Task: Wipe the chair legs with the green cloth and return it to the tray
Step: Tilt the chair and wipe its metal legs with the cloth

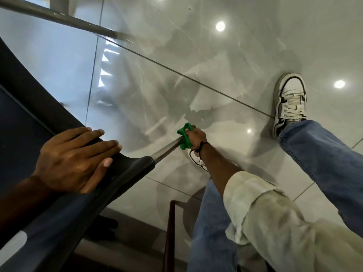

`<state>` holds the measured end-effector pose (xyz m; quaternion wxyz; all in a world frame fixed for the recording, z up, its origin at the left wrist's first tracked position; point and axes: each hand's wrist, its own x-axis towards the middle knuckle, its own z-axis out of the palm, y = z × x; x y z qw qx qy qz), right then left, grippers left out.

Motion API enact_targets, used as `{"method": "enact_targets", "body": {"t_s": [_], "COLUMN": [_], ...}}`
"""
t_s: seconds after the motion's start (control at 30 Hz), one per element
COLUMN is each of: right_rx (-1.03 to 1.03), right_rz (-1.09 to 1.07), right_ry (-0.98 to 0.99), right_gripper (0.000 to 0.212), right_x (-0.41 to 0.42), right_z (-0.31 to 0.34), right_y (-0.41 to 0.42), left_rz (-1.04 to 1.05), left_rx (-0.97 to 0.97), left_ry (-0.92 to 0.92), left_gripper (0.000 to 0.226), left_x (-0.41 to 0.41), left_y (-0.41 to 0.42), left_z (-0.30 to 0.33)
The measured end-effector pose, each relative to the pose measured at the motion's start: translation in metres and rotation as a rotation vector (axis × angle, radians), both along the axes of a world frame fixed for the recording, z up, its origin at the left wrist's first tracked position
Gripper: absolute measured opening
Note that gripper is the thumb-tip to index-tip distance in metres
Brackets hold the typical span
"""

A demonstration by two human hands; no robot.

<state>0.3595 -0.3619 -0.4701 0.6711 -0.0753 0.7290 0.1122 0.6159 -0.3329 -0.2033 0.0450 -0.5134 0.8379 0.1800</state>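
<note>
A dark chair seat [45, 122] fills the left of the head view, tilted. My left hand [72, 160] lies flat on its edge, fingers closed over the rim. A shiny metal chair leg [167, 149] runs from the seat corner down toward the floor. My right hand [196, 137] grips the green cloth [184, 136], bunched around the lower part of that leg. Another metal leg [64, 21] crosses the upper left. No tray shows in view.
Glossy grey floor tiles [216, 65] reflect ceiling lights. My legs in blue jeans stand at the right, one white sneaker [289, 101] planted beyond the leg, another partly hidden under my right wrist. A dark wooden frame [170, 228] stands at the bottom centre.
</note>
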Motion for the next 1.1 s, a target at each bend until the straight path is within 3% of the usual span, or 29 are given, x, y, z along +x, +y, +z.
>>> {"method": "enact_targets", "body": {"t_s": [0.27, 0.43, 0.87, 1.1], "right_rx": [-0.069, -0.115, -0.028, -0.074], "right_rz": [-0.139, -0.085, 0.249, 0.383], "right_ry": [-0.072, -0.160, 0.009, 0.013], "right_gripper": [0.043, 0.042, 0.051, 0.050], "right_x": [0.003, 0.006, -0.001, -0.004], "right_z": [0.098, 0.149, -0.009, -0.017], "right_y": [0.022, 0.029, -0.007, -0.008], "left_rz": [0.039, 0.061, 0.087, 0.047], "left_rx": [-0.008, -0.019, 0.043, 0.018], "left_ry": [-0.006, 0.008, 0.023, 0.025], "left_gripper": [0.039, 0.035, 0.040, 0.039], "left_x": [-0.002, 0.002, 0.014, 0.012], "left_y": [0.002, 0.008, 0.025, 0.017], "left_z": [0.002, -0.003, -0.019, -0.012]}}
